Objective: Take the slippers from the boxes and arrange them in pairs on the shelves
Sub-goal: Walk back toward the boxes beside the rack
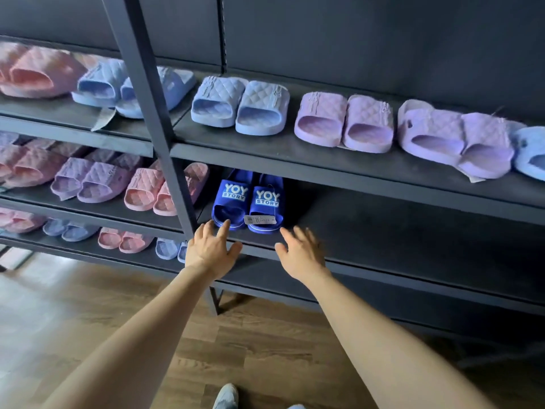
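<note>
A pair of dark blue rubber slide slippers lettered "YOY STORY" stands side by side, toes outward, at the front left corner of a dark metal shelf, close to the grey upright post. A white price tag lies across the toes. Both bare hands reach toward the pair. The left hand hovers at the shelf's front edge with fingers spread, one fingertip touching or just short of the left slipper's toe. The right hand, fingers also spread and holding nothing, is just beside the right slipper. The open pose suggests squaring the pair to the edge, though this cannot be told for certain. On the upper shelf, pale blue quilted slippers and lilac quilted slippers sit in matched pairs. No box is in view.
</note>
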